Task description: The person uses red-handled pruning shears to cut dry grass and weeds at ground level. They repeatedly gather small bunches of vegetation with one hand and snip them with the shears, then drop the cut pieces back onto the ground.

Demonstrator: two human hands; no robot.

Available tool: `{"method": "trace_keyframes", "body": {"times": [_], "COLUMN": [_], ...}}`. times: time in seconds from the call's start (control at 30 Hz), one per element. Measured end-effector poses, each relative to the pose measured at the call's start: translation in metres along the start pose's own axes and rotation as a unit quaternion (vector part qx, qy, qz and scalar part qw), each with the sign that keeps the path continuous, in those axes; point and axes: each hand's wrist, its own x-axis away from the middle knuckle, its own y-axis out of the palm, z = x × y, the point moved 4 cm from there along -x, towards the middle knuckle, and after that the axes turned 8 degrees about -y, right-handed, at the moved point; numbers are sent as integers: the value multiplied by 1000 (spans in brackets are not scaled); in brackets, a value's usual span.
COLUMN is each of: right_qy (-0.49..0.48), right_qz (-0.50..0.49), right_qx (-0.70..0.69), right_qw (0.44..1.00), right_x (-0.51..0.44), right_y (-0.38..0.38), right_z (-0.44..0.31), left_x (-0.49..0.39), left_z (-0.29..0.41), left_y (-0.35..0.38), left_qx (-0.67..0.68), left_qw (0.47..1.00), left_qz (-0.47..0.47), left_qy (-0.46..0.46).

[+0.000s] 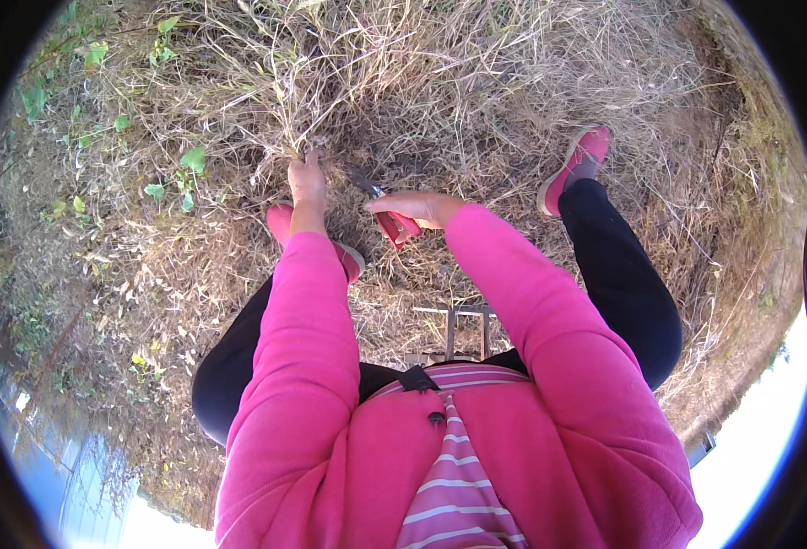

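My left hand [307, 184] is closed around the base of a clump of dry grass [292, 113], whose stems fan out ahead of it. To its right, my right hand [413, 206] grips red-handled pruning shears [396, 230]. Their dark blades [364, 184] point up and left toward the foot of the clump, a short way from my left hand. Grass and shadow partly hide the blade tips, so I cannot tell whether they touch any stems.
Dry grass [513, 82] covers the ground ahead. Green leafy plants [194, 159] grow at the left. My pink shoes [585, 154] stand wide apart on the straw. A small stool frame [451, 329] shows beneath me between my legs.
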Motion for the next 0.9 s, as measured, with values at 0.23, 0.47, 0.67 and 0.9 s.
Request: {"method": "trace_keyframes", "body": {"times": [0.23,0.47,0.67,0.9], "right_qy": [-5,-39,-91,-52], "right_qz": [27,46,77,62], "right_qx": [-12,-9,-23,56], "right_qw": [1000,998,993,995], "right_x": [-38,-52,-64,-39], "right_y": [-1,-7,-7,2], "right_z": [-3,-2,-13,-11], "left_x": [3,2,10,18], "left_z": [-6,-13,-11,4], "left_y": [3,9,14,2], "left_qx": [202,136,93,86], "left_qw": [976,985,984,994], "left_qz": [-76,-69,-96,-11], "left_qy": [4,-81,-121,-65]}}
